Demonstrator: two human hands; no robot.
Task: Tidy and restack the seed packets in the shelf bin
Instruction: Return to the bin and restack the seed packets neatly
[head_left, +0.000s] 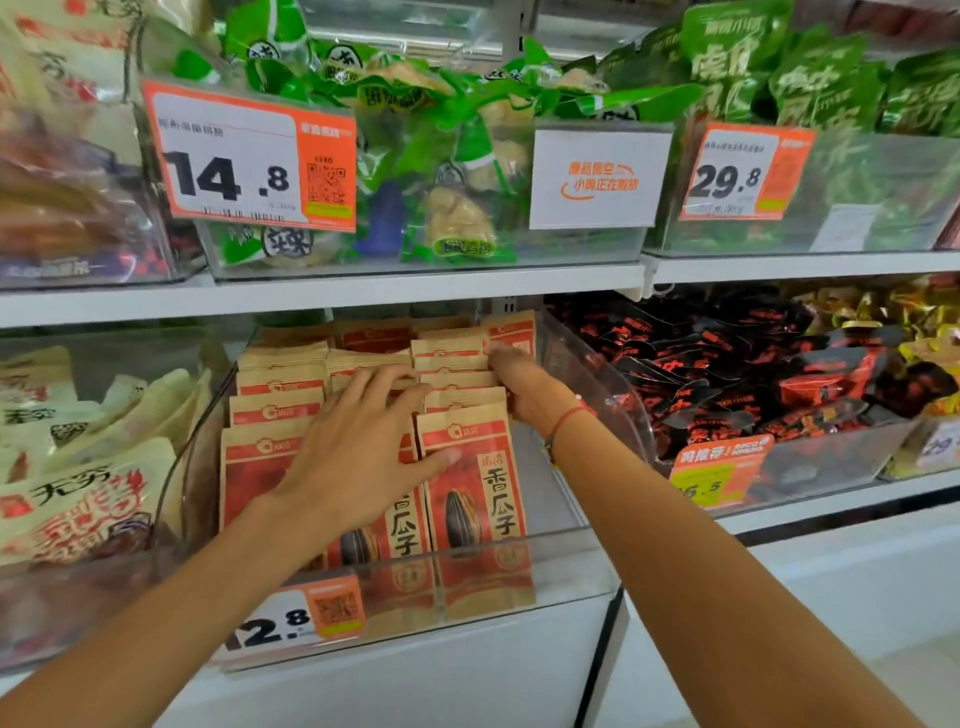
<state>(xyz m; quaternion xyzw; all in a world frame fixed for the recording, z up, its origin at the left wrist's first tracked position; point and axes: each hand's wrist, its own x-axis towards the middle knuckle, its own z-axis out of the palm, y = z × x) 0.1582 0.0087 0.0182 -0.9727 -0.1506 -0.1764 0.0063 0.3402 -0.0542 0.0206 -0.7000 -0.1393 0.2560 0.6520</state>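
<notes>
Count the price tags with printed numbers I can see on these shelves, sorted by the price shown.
Orange price tag reading 14.8: 1
Orange price tag reading 29.8: 1
Orange price tag reading 12.8: 1
Total: 3

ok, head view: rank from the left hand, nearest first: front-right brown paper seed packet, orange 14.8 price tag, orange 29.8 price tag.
1. Front-right brown paper seed packet, touching the left hand's thumb, same bin.
2. Orange 14.8 price tag, shelf above, left.
3. Orange 29.8 price tag, shelf above, far right.

Brown-and-red seed packets (470, 467), upright rows, apparently three, clear shelf bin (597, 374)
</notes>
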